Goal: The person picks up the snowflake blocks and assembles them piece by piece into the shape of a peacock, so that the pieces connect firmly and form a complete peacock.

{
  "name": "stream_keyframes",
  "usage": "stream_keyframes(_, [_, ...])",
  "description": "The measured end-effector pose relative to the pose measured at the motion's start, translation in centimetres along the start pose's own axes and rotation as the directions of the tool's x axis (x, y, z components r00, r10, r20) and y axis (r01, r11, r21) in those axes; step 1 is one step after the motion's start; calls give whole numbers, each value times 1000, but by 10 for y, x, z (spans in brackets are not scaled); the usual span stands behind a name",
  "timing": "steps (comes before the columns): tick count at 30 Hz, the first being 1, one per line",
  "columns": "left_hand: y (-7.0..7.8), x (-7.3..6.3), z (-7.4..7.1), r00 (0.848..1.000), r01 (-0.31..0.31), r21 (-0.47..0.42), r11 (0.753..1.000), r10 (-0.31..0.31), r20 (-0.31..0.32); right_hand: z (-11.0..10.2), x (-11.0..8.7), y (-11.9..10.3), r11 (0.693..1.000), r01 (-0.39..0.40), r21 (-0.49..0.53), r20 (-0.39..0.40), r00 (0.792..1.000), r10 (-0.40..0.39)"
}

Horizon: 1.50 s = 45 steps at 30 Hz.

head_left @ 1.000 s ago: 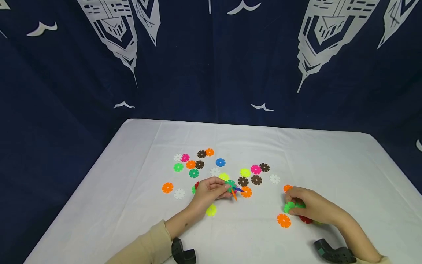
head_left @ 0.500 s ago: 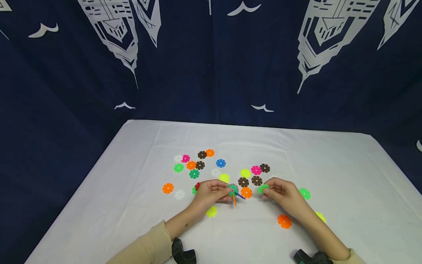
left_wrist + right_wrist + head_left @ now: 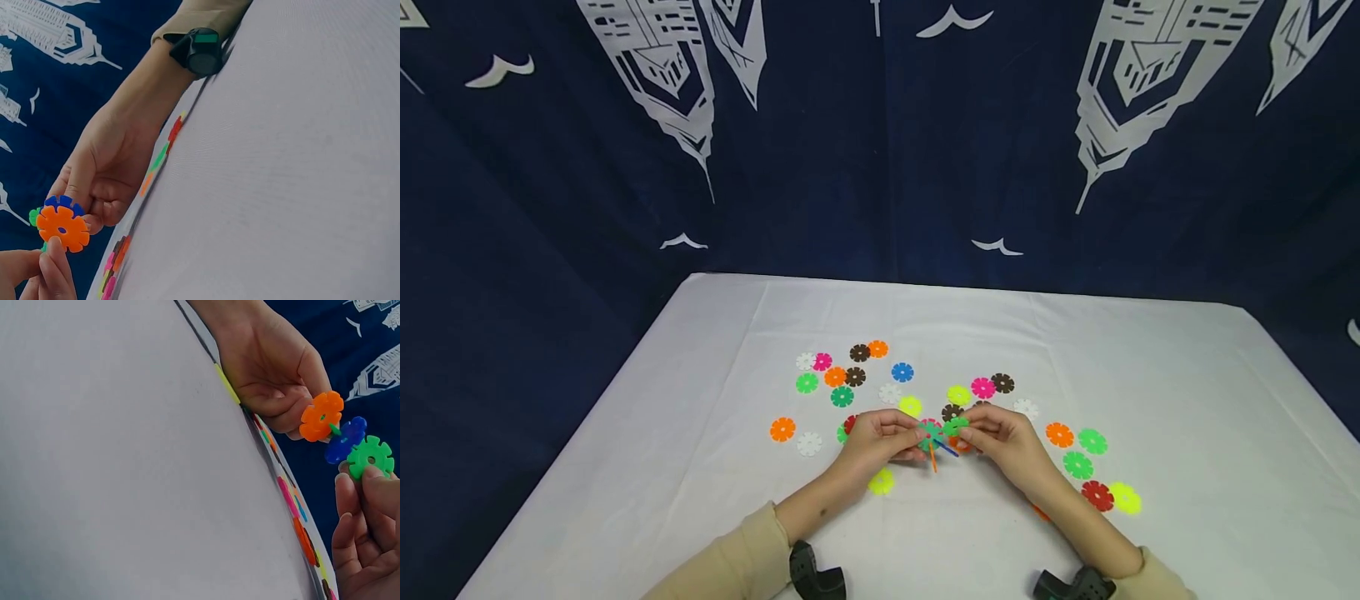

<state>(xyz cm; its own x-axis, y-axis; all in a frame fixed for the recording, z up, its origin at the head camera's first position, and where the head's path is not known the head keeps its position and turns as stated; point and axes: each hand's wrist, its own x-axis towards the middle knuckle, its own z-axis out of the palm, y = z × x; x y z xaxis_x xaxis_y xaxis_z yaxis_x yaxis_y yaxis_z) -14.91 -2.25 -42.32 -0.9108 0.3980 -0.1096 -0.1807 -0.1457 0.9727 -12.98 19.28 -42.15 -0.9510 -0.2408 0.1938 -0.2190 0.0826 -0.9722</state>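
Observation:
My left hand [image 3: 880, 437] pinches a small cluster of notched interlocking discs above the table: a teal-green disc [image 3: 930, 435] with an orange disc [image 3: 321, 416] and a blue disc [image 3: 347, 440] slotted in edge-on. Close on its right, my right hand [image 3: 1009, 443] holds a bright green disc [image 3: 371, 458] between thumb and fingers. In the right wrist view the green disc's edge meets the blue disc. The left wrist view has the orange disc face-on, the blue one partly behind it.
Loose notched discs lie scattered on the white tablecloth [image 3: 850, 550]. Among them are a blue disc [image 3: 902, 372] at the back, a red disc [image 3: 1097, 496] at right and a yellow disc [image 3: 882, 481] by the left wrist. A dark blue curtain [image 3: 880, 167] hangs behind.
My right hand has picked up a bright green disc from the group at right and carried it leftward to the cluster. The left hand stays nearly in place, the cluster slightly turned.

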Motion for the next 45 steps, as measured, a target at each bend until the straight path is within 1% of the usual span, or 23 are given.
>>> stream_keyframes(4, [0,0,-1,1000,3,0,1000,-3,18,3,-1,3,1000,13,16,6,1000,-13])
stream_keyframes(6, [-1,0,-1,1000,5,-5,1000,-5,22,5,-1,4,999,51,11,13,999,-51])
stream_keyframes(8, [-2,0,-1,1000,6,-14,1000,-5,20,7,-2,6,994,112,-7,16,994,-112])
stream_keyframes(10, [-2,0,-1,1000,10,-21,1000,-10,16,11,-2,8,983,181,-44,5,984,-181])
stream_keyframes(12, [-2,0,-1,1000,14,-25,1000,-14,11,15,-3,9,966,243,-91,-17,969,-246])
stream_keyframes(15, [-2,2,-2,1000,18,-18,1000,-18,5,22,-3,5,939,309,-152,-59,945,-320])
stream_keyframes(17, [-1,3,-1,1000,14,-12,1000,-14,3,26,-4,-2,925,336,-175,-72,933,-353])
stream_keyframes(22, [1,3,-1,1000,11,-8,1000,-11,14,31,-6,-17,893,363,-266,-45,921,-387])
stream_keyframes(24, [2,2,-1,1000,5,-10,1000,-5,20,30,-6,-15,887,359,-289,-36,922,-385])
stream_keyframes(26, [3,1,-1,1000,-1,-14,1000,1,25,29,-7,-10,894,347,-284,-43,927,-373])
stream_keyframes(29, [4,0,-1,1000,-6,-19,1000,6,30,25,-7,1,915,323,-241,-57,937,-345])
stream_keyframes(31, [4,0,-1,1000,-4,-21,1000,4,26,22,-6,4,927,317,-198,-65,940,-336])
stream_keyframes(35, [4,1,-3,1000,4,-25,1000,-4,5,21,-4,7,937,323,-134,-100,936,-337])
stream_keyframes(38, [4,2,-4,1000,10,-30,1000,-10,0,20,-5,6,942,312,-123,-118,938,-326])
stream_keyframes(40, [3,2,-4,1000,12,-31,999,-12,3,17,-5,4,950,284,-130,-93,951,-297])
stream_keyframes(42, [3,2,-4,1000,7,-35,999,-7,1,10,-6,-1,959,228,-170,-40,971,-238])
stream_keyframes(44, [2,2,-5,1000,-2,-36,999,2,-6,-1,-7,-6,957,160,-241,50,987,-152])
stream_keyframes(45, [1,2,-5,1000,-7,-35,999,7,-9,-8,-7,-8,950,125,-286,107,989,-98])
